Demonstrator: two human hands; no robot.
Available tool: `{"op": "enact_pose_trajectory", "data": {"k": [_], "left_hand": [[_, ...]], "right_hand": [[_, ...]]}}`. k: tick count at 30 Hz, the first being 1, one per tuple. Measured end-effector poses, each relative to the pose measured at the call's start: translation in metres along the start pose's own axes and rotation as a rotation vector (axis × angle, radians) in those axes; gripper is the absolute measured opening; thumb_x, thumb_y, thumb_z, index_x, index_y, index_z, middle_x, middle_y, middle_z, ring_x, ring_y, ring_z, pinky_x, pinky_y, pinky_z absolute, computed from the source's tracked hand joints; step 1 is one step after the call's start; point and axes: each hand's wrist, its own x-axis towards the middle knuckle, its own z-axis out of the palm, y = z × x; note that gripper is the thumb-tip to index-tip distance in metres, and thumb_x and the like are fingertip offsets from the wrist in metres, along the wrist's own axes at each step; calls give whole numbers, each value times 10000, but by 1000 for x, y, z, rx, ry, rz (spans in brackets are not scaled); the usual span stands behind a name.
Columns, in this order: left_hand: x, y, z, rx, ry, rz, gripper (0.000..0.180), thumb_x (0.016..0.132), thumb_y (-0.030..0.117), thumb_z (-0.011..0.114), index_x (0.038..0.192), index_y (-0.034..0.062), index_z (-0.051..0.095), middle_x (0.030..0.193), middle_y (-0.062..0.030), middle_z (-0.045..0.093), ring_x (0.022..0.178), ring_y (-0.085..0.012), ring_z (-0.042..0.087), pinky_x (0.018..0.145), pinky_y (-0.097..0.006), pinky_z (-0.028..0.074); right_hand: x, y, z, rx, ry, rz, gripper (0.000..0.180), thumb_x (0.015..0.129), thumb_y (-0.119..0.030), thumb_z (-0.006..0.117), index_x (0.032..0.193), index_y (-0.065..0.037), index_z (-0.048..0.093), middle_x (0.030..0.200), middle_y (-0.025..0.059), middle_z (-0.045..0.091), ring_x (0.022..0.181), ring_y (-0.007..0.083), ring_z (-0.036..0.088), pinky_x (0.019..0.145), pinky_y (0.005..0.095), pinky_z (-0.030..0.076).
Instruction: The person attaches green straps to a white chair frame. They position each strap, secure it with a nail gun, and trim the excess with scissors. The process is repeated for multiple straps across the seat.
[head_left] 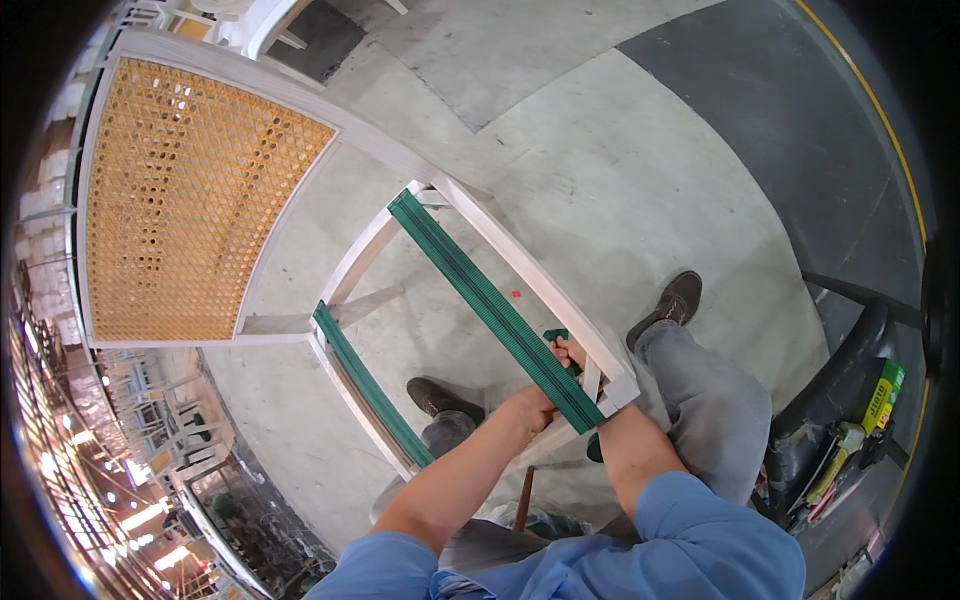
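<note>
A pale wooden chair frame (527,262) lies tipped in front of me. Two green webbing straps run across its seat opening: a wide one (470,282) and another (365,385) farther left. My left hand (538,406) reaches under the near end of the wide strap, which hides its fingers. My right forearm passes behind the frame's near corner. Beyond the strap, curled fingers, apparently of my right hand (569,352), grip a dark green piece (556,335) that looks like webbing. Woven yellow cane (190,200) fills the chair's backrest at upper left.
My shoes (668,298) stand on the grey concrete floor (640,150) around the frame. At right, a worn black seat (795,455) bears a green-and-yellow box (883,395) and assorted small items. Several pale chair frames (185,420) stand at far left. A wooden stick (524,500) shows near my lap.
</note>
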Motion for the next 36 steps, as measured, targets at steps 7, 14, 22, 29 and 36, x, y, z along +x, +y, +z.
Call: {"op": "enact_pose_trajectory", "data": {"k": [7,14,22,29,36], "left_hand": [[5,-4,7,-343,21,250,132,1010,199,755,1122,130,742,979,2,751,876,-138,750,737,-268,652],[8,-9,-1,-82,142,314,300,992,226,768,1235,56,719,1141,-95,766,1041,-254,740,928,-461,633],[-1,5,16,54,5,454,348,1015,200,680,1300,1,683,1175,-144,766,1085,-310,743,945,-488,627],[-18,7,39,149,-119,473,341,1043,208,682,1312,1,700,1244,-112,757,1066,-252,740,953,-426,617],[-16,5,28,-4,-7,506,169,1016,82,664,1141,-11,732,1046,-166,779,906,-291,779,806,-444,669]], "right_hand": [[-6,0,-13,-32,-28,9,232,1000,-198,560,1186,-90,645,994,182,748,691,292,733,580,470,600],[-95,3,-38,-643,-217,115,233,991,-196,580,1189,-90,642,988,188,754,682,294,733,581,476,598],[-357,-56,-50,-1543,-661,-834,314,1028,-290,717,1109,10,764,995,115,783,969,180,750,867,374,596],[-514,-249,-225,-1507,1308,-1139,487,793,-418,849,1037,0,790,1048,218,782,1002,376,756,863,475,581],[-472,-293,-268,-1194,837,-1112,562,743,-3,805,1295,-19,703,1134,117,753,1043,264,724,922,381,554]]}}
